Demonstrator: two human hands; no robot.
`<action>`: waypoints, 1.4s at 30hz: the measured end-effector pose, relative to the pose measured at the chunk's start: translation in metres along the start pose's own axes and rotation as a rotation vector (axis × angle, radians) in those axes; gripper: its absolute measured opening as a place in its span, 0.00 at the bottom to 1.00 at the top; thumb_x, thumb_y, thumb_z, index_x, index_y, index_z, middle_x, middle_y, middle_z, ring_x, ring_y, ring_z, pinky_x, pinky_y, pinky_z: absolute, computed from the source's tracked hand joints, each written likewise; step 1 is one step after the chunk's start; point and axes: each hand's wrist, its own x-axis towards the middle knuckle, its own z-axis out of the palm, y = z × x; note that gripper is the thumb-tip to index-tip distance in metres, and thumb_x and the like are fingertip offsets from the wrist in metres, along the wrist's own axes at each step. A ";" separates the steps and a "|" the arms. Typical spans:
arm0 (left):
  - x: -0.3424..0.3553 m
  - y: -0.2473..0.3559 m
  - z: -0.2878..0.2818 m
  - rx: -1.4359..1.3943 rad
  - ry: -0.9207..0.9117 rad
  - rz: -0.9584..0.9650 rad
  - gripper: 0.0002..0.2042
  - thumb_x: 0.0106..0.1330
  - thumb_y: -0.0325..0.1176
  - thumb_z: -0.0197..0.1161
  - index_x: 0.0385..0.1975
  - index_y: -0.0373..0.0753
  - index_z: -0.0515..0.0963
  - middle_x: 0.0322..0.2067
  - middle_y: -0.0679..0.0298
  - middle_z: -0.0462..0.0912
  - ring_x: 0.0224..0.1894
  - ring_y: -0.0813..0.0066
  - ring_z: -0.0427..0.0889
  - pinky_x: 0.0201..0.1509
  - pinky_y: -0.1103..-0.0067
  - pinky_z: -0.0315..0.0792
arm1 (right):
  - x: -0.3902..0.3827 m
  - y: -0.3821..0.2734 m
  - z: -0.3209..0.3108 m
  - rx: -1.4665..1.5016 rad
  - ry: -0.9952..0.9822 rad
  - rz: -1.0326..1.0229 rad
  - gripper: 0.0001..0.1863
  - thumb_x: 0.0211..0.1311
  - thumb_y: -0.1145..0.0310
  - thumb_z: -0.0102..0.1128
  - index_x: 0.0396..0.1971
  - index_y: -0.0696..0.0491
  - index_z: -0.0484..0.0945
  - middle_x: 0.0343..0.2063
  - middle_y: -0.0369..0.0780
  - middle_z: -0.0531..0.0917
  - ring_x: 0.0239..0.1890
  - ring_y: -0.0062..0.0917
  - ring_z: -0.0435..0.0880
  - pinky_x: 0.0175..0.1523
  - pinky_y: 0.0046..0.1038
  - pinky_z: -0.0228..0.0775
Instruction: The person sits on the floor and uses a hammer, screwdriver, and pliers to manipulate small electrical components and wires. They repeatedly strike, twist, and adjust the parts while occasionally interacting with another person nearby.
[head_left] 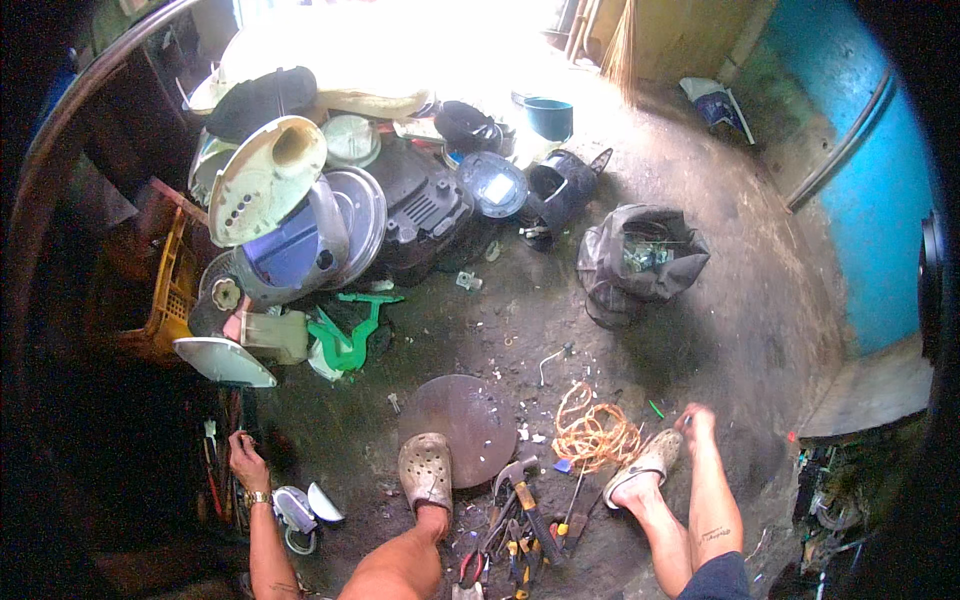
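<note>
My left hand [247, 460], with a watch at the wrist, is closed around something dark that I cannot make out, beside long tools [213, 470] and a small white-grey appliance [295, 510]. My right hand [697, 423] has curled fingers beside my right clog [645, 460], holding something unclear, if anything. Between my feet lie a hammer [530, 500], pliers and screwdrivers. A coil of orange cord [595, 435] lies near the right clog. My left clog [425, 470] rests on a round dark plate [475, 410].
A heap of plastic casings [415, 210] and lids fills the upper left, with a green plastic piece [350, 340] and yellow crate [165, 300]. A grey sack [625, 280] stands right of centre. A broom [622, 60] leans behind. A blue wall [860, 200] bounds the right.
</note>
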 end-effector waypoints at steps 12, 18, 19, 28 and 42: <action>-0.051 0.245 0.042 -0.534 -0.402 0.193 0.13 0.64 0.21 0.63 0.48 0.37 0.75 0.38 0.57 0.87 0.41 0.70 0.87 0.44 0.76 0.79 | -0.224 -0.075 0.310 -0.398 -0.774 -0.372 0.25 0.62 0.65 0.67 0.58 0.52 0.75 0.45 0.41 0.85 0.44 0.25 0.84 0.52 0.28 0.76; -0.070 0.292 0.057 -0.630 -0.427 0.486 0.18 0.60 0.16 0.62 0.48 0.38 0.70 0.36 0.56 0.86 0.36 0.63 0.87 0.36 0.73 0.80 | -0.299 -0.050 0.341 -0.410 -1.026 -0.799 0.12 0.61 0.72 0.64 0.44 0.55 0.83 0.36 0.45 0.85 0.39 0.37 0.86 0.46 0.31 0.77; -0.070 0.298 0.053 -0.586 -0.423 0.546 0.18 0.59 0.16 0.63 0.48 0.38 0.70 0.36 0.56 0.86 0.34 0.62 0.86 0.34 0.72 0.80 | -0.305 -0.049 0.341 -0.377 -1.001 -0.790 0.11 0.61 0.73 0.64 0.44 0.55 0.83 0.36 0.45 0.84 0.39 0.38 0.86 0.46 0.32 0.77; -0.083 0.308 0.050 -0.622 -0.450 0.536 0.13 0.58 0.18 0.63 0.43 0.38 0.76 0.34 0.55 0.84 0.32 0.57 0.84 0.34 0.69 0.78 | -0.314 -0.037 0.333 -0.402 -1.012 -0.792 0.11 0.60 0.72 0.64 0.42 0.57 0.83 0.36 0.46 0.84 0.40 0.39 0.84 0.47 0.34 0.76; -0.079 0.298 0.045 -0.912 -1.198 -0.161 0.14 0.70 0.36 0.63 0.48 0.33 0.77 0.37 0.61 0.83 0.33 0.77 0.82 0.37 0.78 0.77 | -0.312 -0.028 0.322 -0.485 -0.992 -0.637 0.12 0.62 0.69 0.65 0.43 0.57 0.82 0.39 0.44 0.85 0.42 0.32 0.86 0.47 0.30 0.77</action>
